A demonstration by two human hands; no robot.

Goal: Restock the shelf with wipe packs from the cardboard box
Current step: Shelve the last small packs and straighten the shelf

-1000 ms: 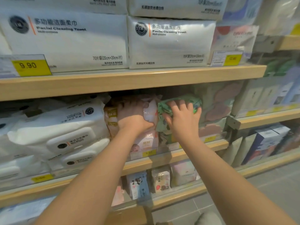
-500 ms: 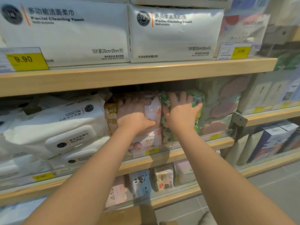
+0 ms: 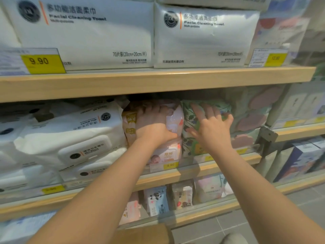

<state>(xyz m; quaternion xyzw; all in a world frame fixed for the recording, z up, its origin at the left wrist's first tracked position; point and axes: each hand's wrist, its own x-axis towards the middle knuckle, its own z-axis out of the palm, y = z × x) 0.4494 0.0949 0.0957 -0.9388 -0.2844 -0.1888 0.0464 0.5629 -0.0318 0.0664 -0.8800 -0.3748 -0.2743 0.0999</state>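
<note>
My left hand (image 3: pixel 153 127) lies flat, fingers spread, on the pink baby-print wipe pack (image 3: pixel 173 124); right hand (image 3: pixel 212 128) is splayed, not gripping, on the green leaf-print wipe pack (image 3: pixel 189 120). Both packs stand upright on the mid wooden shelf (image 3: pixel 207 166), touching, w/ a dark gap above. 2 big white facial towel packs (image 3: pixel 202 36) sit on the board overhead.

Head camera looks down, close to shelf (image 3: pixel 158 81)
</note>
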